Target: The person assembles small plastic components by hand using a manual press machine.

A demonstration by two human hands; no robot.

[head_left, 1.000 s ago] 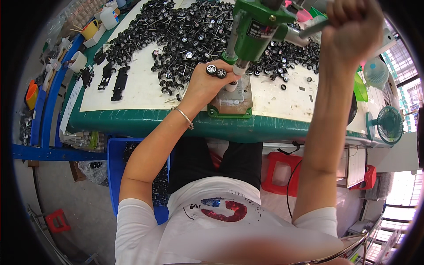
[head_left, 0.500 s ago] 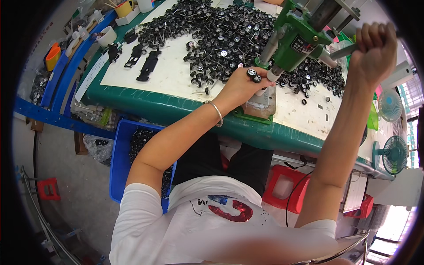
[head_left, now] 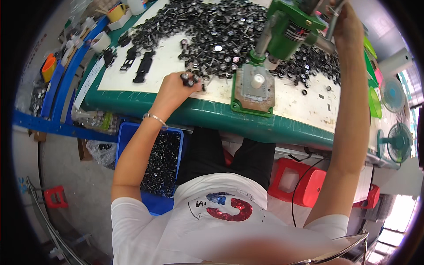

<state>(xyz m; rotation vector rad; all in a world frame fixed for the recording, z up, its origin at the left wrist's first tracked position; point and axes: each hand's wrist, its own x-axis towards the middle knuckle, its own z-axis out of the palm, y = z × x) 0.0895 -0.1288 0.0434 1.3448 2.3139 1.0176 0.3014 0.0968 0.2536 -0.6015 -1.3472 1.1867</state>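
Observation:
My left hand [head_left: 174,90], with a bangle at the wrist, is closed on small black toy wheels [head_left: 189,80]. It hovers over the table's near edge, left of the green hand press [head_left: 289,37]; how many wheels it holds is blurred. Up at the far right, my right hand [head_left: 348,24] grips the press's metal lever [head_left: 334,22], which stands steeply raised. Below the ram, a white round plug [head_left: 257,80] sits on the metal block of the press base [head_left: 254,99], with no hand on it.
A wide heap of black wheels and axles [head_left: 216,28] covers the table's far part. Black toy car chassis [head_left: 143,67] lie at the left. Under the table stands a blue bin [head_left: 161,163] of small parts, with a red stool [head_left: 298,181] to the right. Green fans [head_left: 397,142] stand far right.
My left hand has moved left from the press, carrying wheels away from the white plug. My right hand has swung the lever upward and away, and the ram no longer meets the plug.

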